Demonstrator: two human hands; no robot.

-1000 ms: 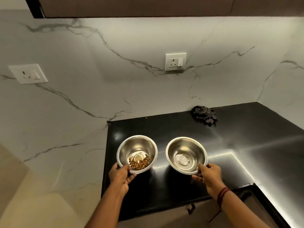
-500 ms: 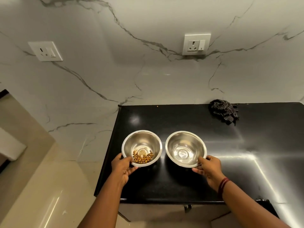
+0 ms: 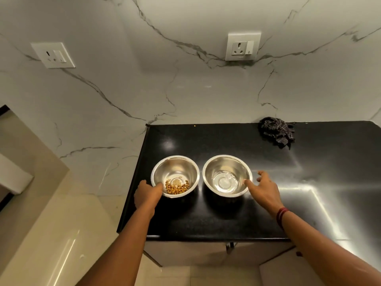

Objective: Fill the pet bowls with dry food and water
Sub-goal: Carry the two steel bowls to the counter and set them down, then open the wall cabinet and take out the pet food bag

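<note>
Released from the water bowl (image 3: 226,168), the right grip (image 3: 266,190) now spreads open beside its rim while the left grip (image 3: 147,191) pinches the kibble bowl (image 3: 175,170), both bowls side by side on the black surface (image 3: 206,219).

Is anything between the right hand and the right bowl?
Nothing visible. The right hand is open beside the right bowl, one fingertip at its rim. The cloth lies at the back of the counter, out of the way.
</note>
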